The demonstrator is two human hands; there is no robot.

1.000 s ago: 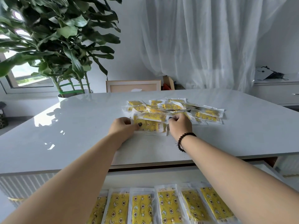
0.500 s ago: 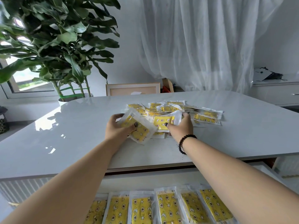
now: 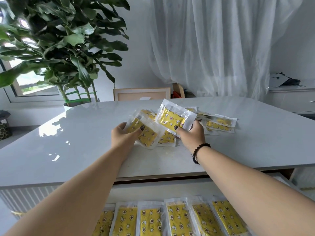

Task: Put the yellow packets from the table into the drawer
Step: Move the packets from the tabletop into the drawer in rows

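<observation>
Since half a second ago, both held packets have been lifted higher off the pile, and the right one has been raised clear above it. The white table (image 3: 170,160) carries the remaining heap of yellow packets (image 3: 219,124), spread just beyond and to the right of the hands. Below the table's near edge, the open drawer (image 3: 170,188) is seen with a row of packets (image 3: 178,218) laid side by side. A potted plant (image 3: 64,45) and a sheer curtain (image 3: 213,45) are seen behind. One yellow packet (image 3: 144,133) is pinched by the left hand (image 3: 125,136), thumb on top, low over the pile. Another packet (image 3: 175,117) is gripped by the right hand (image 3: 192,135) at its lower edge and tilted upward.
</observation>
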